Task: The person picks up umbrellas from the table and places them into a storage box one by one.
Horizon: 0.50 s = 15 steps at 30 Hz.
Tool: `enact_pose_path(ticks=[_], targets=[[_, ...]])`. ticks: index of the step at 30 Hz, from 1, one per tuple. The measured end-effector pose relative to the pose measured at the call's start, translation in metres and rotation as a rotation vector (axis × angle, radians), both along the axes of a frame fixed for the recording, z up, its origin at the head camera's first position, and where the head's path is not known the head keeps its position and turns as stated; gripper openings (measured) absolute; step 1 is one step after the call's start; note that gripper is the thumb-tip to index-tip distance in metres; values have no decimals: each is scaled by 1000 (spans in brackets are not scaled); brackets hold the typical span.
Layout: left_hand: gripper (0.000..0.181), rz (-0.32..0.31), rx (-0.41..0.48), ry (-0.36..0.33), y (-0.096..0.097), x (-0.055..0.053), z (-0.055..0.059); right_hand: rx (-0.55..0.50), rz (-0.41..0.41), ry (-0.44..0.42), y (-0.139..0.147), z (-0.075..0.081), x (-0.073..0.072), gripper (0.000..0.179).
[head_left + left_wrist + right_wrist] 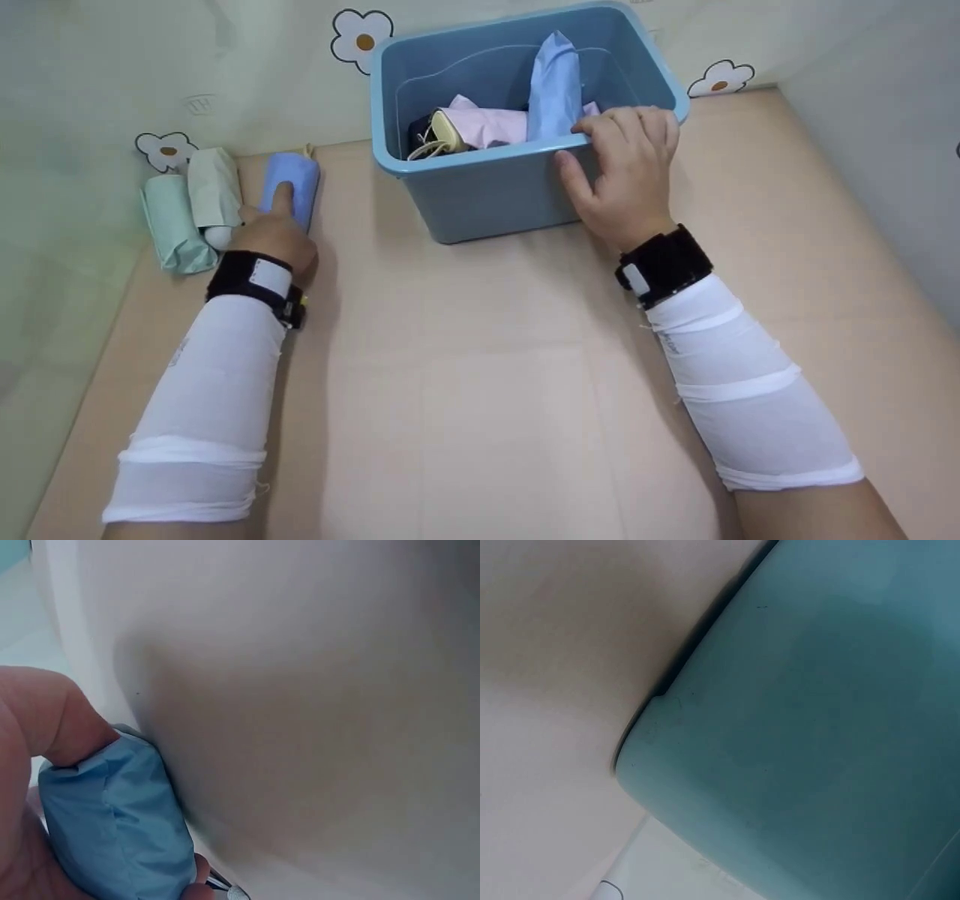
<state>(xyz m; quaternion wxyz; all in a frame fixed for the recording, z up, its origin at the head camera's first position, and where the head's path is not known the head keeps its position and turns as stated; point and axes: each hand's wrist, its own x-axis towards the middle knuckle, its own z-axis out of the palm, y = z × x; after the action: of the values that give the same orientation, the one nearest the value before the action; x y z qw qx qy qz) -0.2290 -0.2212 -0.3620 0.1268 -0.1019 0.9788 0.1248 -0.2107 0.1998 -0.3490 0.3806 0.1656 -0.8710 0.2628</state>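
My left hand grips a blue folded umbrella lying on the table at the back left. In the left wrist view, the thumb and fingers wrap round its blue cover, and a bit of cord shows at the far end. A pale green folded umbrella and a mint green one lie just left of that hand. My right hand holds the front rim of a blue plastic bin, fingers over the edge and thumb on the outside. The right wrist view shows the bin's side wall.
Inside the bin, a light blue folded umbrella stands upright beside a pink one with a yellow end and cord. A wall covering with flower prints rises behind the table. A grey wall borders the right.
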Motion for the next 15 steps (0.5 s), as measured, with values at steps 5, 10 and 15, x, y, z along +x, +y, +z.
enact_pose_path(ticks=[5, 10, 15], targets=[[96, -29, 10, -50, -4, -2, 2, -1, 0, 5, 0, 0, 0, 48], [92, -26, 32, -47, -12, -6, -1, -2, 1, 8, 0, 0, 0, 47], [83, -12, 45, 17, -13, -4, -2, -6, 3, 27, 1, -1, -1, 46]])
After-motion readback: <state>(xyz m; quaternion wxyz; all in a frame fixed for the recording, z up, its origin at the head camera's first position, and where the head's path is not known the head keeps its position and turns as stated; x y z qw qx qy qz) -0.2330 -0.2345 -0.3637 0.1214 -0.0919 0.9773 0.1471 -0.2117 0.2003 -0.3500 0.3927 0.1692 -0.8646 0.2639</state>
